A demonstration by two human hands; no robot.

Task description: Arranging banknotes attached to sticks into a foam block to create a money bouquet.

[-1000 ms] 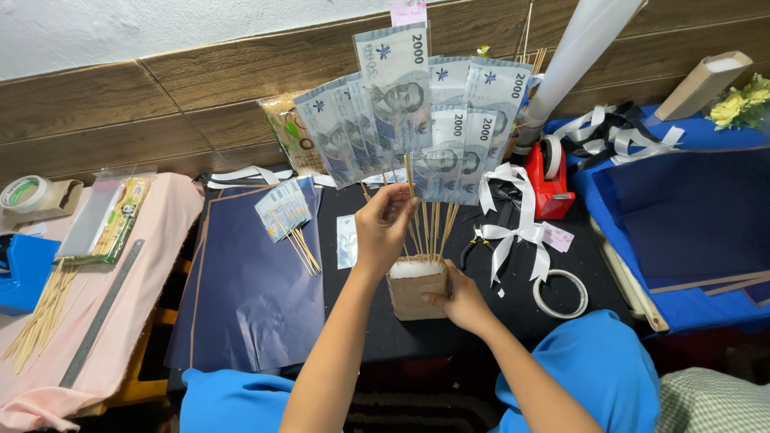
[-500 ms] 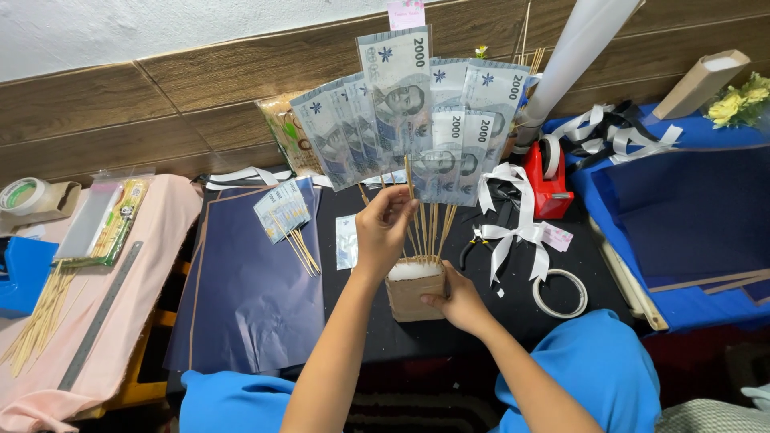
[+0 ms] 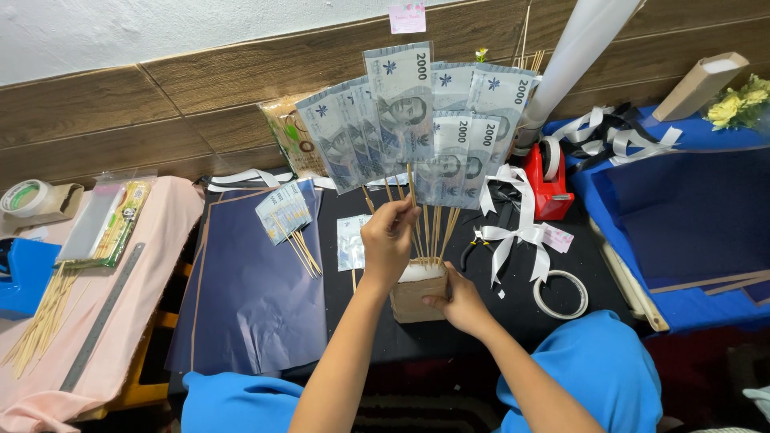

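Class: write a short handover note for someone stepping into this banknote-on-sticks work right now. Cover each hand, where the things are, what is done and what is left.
Left hand: fingers pinch one thin wooden skewer of the fan of grey banknotes.
Right hand: steadies the small brown paper-wrapped block on the black sheet.
Done: several notes stand on sticks in the block.
Left: a smaller bundle of notes on skewers lies on the dark blue paper; white ribbon bows lie unused to the right.

Home craft corner: ribbons, tape dispenser, wrapping paper.
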